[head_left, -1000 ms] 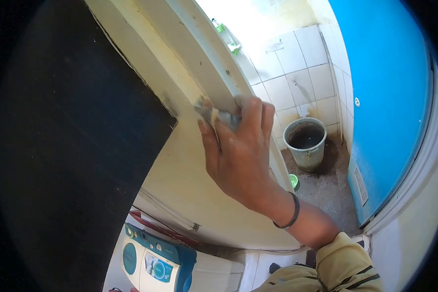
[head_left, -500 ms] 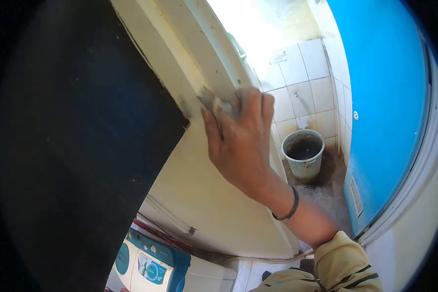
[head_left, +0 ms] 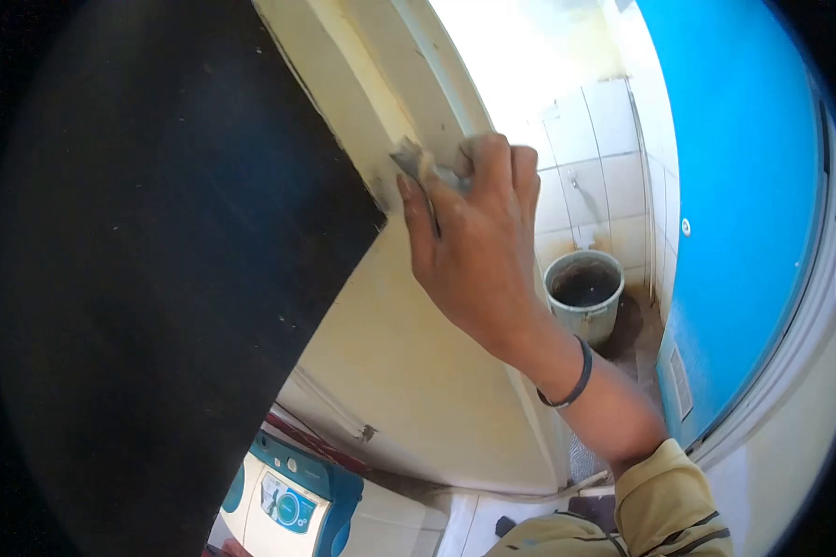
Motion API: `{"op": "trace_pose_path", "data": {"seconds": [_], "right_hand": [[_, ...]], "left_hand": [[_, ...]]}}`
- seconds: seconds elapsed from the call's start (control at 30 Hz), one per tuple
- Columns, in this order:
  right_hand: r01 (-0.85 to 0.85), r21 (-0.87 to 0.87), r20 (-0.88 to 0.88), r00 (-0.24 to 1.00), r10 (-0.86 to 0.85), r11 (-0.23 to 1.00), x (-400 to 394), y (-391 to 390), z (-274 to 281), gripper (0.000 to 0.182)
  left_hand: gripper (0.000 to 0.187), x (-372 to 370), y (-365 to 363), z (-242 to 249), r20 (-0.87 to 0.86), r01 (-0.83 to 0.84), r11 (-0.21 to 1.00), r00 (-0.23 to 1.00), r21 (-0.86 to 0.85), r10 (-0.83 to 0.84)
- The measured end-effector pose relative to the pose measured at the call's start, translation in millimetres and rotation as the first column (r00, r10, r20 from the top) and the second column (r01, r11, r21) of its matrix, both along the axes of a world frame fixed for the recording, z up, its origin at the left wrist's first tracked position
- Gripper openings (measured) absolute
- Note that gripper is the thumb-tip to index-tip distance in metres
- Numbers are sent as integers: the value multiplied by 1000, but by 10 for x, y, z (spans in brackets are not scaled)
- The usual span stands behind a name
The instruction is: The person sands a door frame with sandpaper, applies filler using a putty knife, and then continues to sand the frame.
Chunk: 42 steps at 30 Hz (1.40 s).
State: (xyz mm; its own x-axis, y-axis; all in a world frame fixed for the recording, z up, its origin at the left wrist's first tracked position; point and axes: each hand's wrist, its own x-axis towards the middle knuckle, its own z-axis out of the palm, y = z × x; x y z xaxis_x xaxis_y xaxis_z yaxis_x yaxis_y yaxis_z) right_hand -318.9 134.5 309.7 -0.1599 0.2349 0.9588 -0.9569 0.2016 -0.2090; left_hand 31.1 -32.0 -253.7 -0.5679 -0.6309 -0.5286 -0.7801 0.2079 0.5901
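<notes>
My right hand (head_left: 478, 241), with a dark band on its wrist, is raised in front of the cream frame (head_left: 395, 79) beside a doorway. Its fingers are closed around a crumpled greyish cloth (head_left: 409, 158), pressed against the frame's grooved face. Most of the cloth is hidden behind the fingers. Just left of the thumb is the lower corner of a large black panel (head_left: 186, 232). A smudged grey patch shows on the frame near that corner. My left hand is out of sight.
Through the doorway a grey bucket (head_left: 585, 311) stands on a wet-looking floor by a tiled wall (head_left: 608, 121) with a tap. A bright blue door (head_left: 734, 186) is at the right. Below left is a white and teal washing machine (head_left: 293, 501).
My right hand has slid slightly upward along the frame with the cloth still in its fingers. The whole view has shifted a little, so things appear farther right.
</notes>
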Motion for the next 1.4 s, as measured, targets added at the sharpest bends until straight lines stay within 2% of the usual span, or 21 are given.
{"op": "trace_pose_path", "data": {"seconds": [0.13,0.3,0.37,0.5,0.7,0.8,0.83,0.93,1.03,1.07,1.13,1.23,1.33,1.4], "right_hand": [[-2,-5,10,1000,2,1000,-38,-15,162,20],[67,-171,-92,992,-83,983,-138,-142,745,19],[96,-246,-123,984,-129,964,-138,-167,774,20],[48,-55,-62,997,-51,997,-136,-113,596,23],[149,-188,-68,984,-164,971,-189,-210,1085,22],[116,-106,-97,987,-127,988,-199,-173,982,22],[109,-80,-87,989,-116,991,-177,-146,906,22],[86,-40,-73,993,-89,995,-104,-94,829,23],[96,-68,-73,992,-101,993,-148,-116,1058,25],[116,-80,-75,990,-122,990,-205,-152,1202,26],[123,-101,-81,988,-132,987,-224,-176,1288,28],[87,-81,-69,993,-93,993,-200,-162,1220,32],[62,-38,-49,997,-64,997,-157,-121,1128,33],[72,-65,-68,995,-76,995,-177,-136,1194,33]], "left_hand": [[44,36,16,-19,-13,-16,1000,1000,1,16],[45,55,51,-3,-17,-30,1000,999,5,30],[46,61,61,-4,-27,-35,999,999,8,35],[46,96,56,-52,-51,-41,999,998,8,42],[48,100,59,-40,-137,-44,999,990,-12,42],[48,57,15,-27,-306,-52,998,951,-45,36],[49,-14,-7,61,-355,-52,997,934,-61,27],[53,-396,192,1002,-331,-13,952,939,-307,-94],[49,-519,-60,924,-367,24,846,894,-533,-256],[49,-530,-43,970,-406,29,885,881,-464,-242],[50,-620,191,1492,-479,48,947,854,-318,-204],[51,-625,305,1559,-465,-2,966,877,-259,-123],[51,-490,268,1384,-440,45,924,869,-380,-224],[50,-468,328,1361,-461,-54,879,865,-474,-196]]}}
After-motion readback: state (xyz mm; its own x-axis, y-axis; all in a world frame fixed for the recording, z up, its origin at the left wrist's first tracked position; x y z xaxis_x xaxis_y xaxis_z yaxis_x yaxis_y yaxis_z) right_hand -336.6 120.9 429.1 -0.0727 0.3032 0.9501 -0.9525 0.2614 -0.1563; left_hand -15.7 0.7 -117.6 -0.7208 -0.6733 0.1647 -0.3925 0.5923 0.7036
